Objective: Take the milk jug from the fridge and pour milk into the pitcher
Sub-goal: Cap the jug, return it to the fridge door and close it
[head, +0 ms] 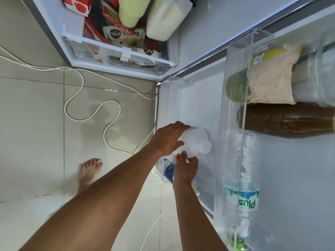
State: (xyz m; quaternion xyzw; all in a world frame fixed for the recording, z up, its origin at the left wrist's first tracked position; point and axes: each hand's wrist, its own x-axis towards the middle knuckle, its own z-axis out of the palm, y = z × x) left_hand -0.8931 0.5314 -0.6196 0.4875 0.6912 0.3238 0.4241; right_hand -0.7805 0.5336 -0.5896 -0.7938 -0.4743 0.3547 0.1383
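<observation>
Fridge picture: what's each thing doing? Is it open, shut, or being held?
fridge door: open.
milk jug: down by the lower door shelf, held by both hands; whether its cap is on cannot be seen.
left hand: grips the jug's far side.
right hand: grips the jug's near side.
water bottle: in the door shelf, untouched.
bottom drawer: shut.

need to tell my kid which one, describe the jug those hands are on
Find the open fridge door on the right. At its lowest bin, the left hand and right hand hold a frosted white jug. The bottles on the shelf beside it are clear, brown or green.
</observation>
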